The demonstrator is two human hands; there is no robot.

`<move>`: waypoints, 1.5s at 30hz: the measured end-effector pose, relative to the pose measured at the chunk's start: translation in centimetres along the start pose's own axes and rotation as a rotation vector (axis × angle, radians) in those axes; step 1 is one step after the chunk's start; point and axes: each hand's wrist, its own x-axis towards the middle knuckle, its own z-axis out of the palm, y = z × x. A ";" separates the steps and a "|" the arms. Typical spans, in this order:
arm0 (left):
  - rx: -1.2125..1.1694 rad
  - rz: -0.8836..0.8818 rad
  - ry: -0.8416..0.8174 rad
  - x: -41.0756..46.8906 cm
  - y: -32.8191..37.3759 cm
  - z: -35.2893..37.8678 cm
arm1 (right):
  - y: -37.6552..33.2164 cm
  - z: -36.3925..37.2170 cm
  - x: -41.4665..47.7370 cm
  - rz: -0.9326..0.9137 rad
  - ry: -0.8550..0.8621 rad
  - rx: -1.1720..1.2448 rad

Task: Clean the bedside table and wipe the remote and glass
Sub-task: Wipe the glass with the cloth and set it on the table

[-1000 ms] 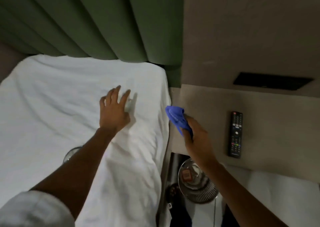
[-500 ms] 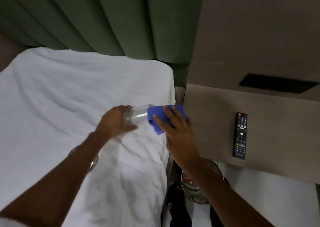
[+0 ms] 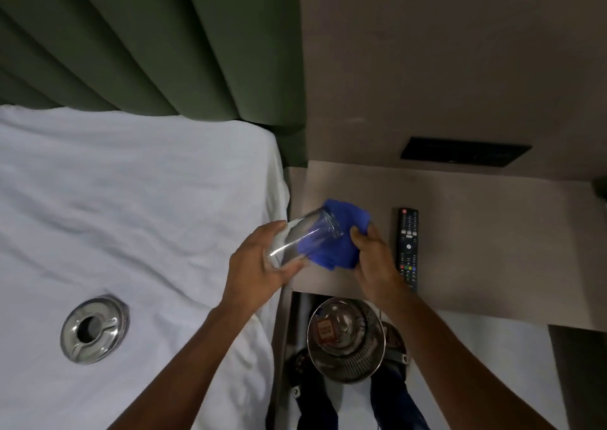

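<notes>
My left hand grips a clear drinking glass by its base, tilted with the mouth pointing up and right, over the gap between bed and bedside table. My right hand holds a blue cloth bunched against the glass's far side and mouth. A black remote lies flat on the beige bedside table, just right of my right hand.
A metal ashtray rests on the white bed sheet at lower left. A metal mesh bin with litter stands on the floor below the table's front edge. Green curtains hang behind the bed.
My left hand left the sheet, took the glass and carried it right toward the table. My right hand brought the blue cloth against the glass. The view shifted, showing the ashtray.
</notes>
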 end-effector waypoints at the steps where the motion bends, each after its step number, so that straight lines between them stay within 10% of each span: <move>1: -0.010 -0.026 -0.008 0.1 0.4 0.7 | 0.4 -0.5 -0.3 0.053 -0.001 0.058; 10: 0.138 -0.007 -0.379 2.4 2.9 6.0 | -0.8 -5.6 -0.5 -0.154 0.095 -0.228; 20: 0.433 -0.051 -0.265 7.7 5.4 12.3 | -3.8 -8.5 2.3 -0.538 0.098 -0.859; 31: -0.152 -0.412 -0.024 15.7 -1.8 22.4 | -1.6 -14.1 8.2 -0.221 0.175 -0.631; 45: -0.396 -0.312 0.084 22.5 -3.8 21.0 | 2.1 -13.6 7.5 -0.137 0.150 -0.394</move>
